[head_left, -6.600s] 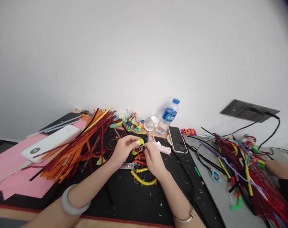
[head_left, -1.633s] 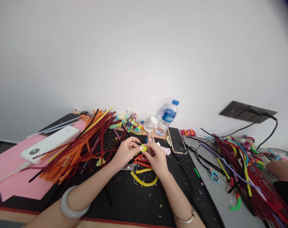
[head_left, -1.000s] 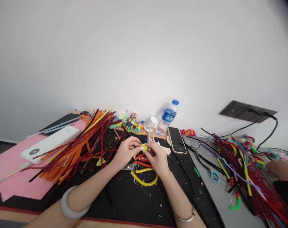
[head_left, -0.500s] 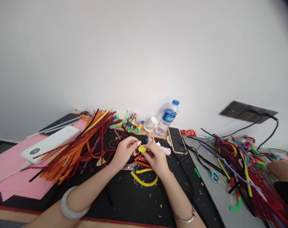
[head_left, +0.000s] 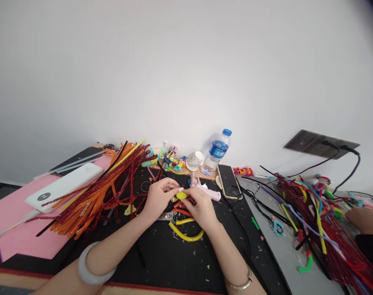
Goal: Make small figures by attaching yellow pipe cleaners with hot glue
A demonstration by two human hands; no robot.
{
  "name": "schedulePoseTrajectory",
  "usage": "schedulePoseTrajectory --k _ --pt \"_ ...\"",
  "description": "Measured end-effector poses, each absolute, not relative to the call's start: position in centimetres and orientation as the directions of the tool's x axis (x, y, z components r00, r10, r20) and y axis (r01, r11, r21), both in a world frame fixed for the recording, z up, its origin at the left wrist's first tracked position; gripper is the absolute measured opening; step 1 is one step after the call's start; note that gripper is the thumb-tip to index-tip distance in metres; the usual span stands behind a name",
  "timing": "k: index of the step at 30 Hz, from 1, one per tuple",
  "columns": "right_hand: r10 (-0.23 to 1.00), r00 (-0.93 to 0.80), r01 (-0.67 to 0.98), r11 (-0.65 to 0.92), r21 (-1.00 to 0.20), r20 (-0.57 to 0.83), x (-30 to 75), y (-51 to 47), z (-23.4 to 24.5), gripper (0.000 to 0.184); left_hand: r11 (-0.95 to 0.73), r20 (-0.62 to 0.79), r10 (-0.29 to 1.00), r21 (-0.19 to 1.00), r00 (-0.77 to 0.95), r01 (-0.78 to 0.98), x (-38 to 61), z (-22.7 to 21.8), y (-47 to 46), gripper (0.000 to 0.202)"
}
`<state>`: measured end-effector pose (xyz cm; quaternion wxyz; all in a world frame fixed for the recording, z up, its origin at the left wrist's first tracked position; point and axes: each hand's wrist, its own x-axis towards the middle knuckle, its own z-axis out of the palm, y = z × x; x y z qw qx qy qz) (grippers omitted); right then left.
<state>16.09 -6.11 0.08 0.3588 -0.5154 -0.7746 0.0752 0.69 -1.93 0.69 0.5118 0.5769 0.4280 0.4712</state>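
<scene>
Between my two hands is a small yellow fuzzy piece (head_left: 181,195), seemingly bent pipe cleaner. My left hand (head_left: 159,199) pinches at its upper left edge, thumb and index finger together. From the other side my right hand (head_left: 201,206) grips it with thumb and fingertips. Just below lie short red-orange pipe cleaner pieces (head_left: 182,212) and a curved yellow pipe cleaner (head_left: 186,237). Behind my right hand rests a pale pink glue gun-like tool (head_left: 211,192), partly hidden. A small clear-grey piece (head_left: 166,216) sits beside my left wrist.
A large bundle of orange and dark red pipe cleaners (head_left: 91,200) lies left, over a white power bank (head_left: 65,186). Behind stand a paper cup (head_left: 195,160), a water bottle (head_left: 216,153) and a phone (head_left: 229,181). At right, another person's hand (head_left: 364,221) is near more pipe cleaners (head_left: 330,229).
My hands have drawn slightly closer together around the yellow piece, which has shifted a little left and down. The view has barely moved otherwise.
</scene>
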Motion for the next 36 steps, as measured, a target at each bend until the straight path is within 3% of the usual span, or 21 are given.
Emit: schedulePoseTrajectory --k 16,21,24,29,36 --pt "0.843 -0.193 0.694 0.478 -0.538 0.501 16.0 -6.3 0.2 0.015 -0.202 0.201 0.973 0.979 0.114 -0.003 0.4 0.7 -1.4 0.019" --pt "0.848 -0.171 0.688 0.467 -0.556 0.501 16.1 -6.3 0.3 0.015 -0.188 0.189 0.963 0.982 0.192 -0.024 0.4 0.5 -1.3 0.024" --pt "0.850 -0.153 0.694 0.456 -0.557 0.505 16.1 -6.3 0.3 0.015 -0.226 0.203 0.944 0.972 0.262 0.061 0.4 0.6 -1.6 0.024" --pt "0.844 -0.156 0.692 0.464 -0.553 0.513 16.1 -6.3 0.4 0.014 -0.467 0.336 0.859 0.824 0.387 0.320 0.1 1.1 -1.8 0.027" --pt "0.852 -0.191 0.684 0.472 -0.557 0.487 16.2 -6.3 0.2 0.014 -0.616 0.329 0.748 0.666 0.576 0.420 -0.3 1.2 -1.3 0.028"
